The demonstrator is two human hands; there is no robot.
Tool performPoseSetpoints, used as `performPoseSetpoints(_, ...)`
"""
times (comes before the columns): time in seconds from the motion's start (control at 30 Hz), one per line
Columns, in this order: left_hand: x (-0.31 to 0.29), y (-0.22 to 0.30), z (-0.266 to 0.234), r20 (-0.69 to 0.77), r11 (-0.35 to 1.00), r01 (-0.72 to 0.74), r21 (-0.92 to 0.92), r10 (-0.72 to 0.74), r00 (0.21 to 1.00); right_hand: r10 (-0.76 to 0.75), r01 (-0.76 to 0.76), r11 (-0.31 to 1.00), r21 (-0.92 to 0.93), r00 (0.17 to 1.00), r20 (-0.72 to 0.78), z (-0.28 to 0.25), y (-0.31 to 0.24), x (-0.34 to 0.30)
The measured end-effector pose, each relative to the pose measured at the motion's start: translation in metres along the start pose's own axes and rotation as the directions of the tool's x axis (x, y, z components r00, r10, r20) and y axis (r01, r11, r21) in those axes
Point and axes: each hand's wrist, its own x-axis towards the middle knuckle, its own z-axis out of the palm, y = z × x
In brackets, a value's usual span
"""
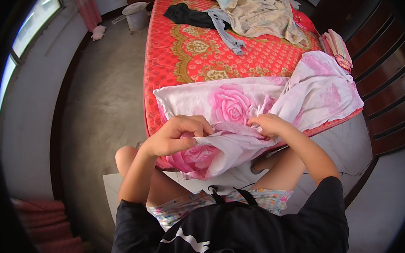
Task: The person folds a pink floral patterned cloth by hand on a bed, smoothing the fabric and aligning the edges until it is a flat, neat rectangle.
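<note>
Where the red bed (162, 60) ends nearest us, pink-rose cloth (233, 104) lies partly spread, partly bunched; our left hand (175, 135) pinches a fold, our right hand (269, 124) grips another. Beyond: black garment (190, 19), beige blanket (256, 13). Grey floor (100, 95) left, dark wooden slats (387, 73) right.

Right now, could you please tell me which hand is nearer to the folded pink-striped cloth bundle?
The right. The right hand is below and left of the bundle in the picture; the left hand is farther left.
</note>
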Motion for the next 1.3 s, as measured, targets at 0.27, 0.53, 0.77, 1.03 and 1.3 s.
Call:
performPoseSetpoints(0.27, 0.005, -0.053, -0.024, 0.191, 0.97, 0.083, -0.228, -0.04, 0.981, 0.145, -0.142, 0.976, 0.163, 0.989, -0.006, -0.026, -0.007, 0.018)
performPoseSetpoints(0.53, -0.02, -0.089, -0.028, 0.036, 0.792, 0.468, 0.391, -0.522, 0.852, 0.102, -0.069, 0.982, -0.177, 0.978, 0.181, -0.012, -0.001, 0.014)
performPoseSetpoints(0.77, -0.014, -0.073, -0.043, 0.02, 0.938, 0.342, 0.062, -0.344, 0.939, 0.266, -0.274, 0.961, -0.016, 0.944, -0.193, -0.173, -0.002, 0.033)
performPoseSetpoints(1.03, -0.015, -0.104, -0.111, -0.991, 0.991, 0.033, 0.131, 0.132, -0.009, -0.215, 0.304, 0.948, -0.097, 0.382, -0.899, -0.217, 0.0, 0.2)
performPoseSetpoints(1.3, -0.011, -0.129, -0.094, -0.962, 0.799, 0.535, 0.274, 0.235, 0.141, 0.068, 0.304, 0.918, 0.255, 0.513, -0.856, -0.028, -0.055, 0.095)
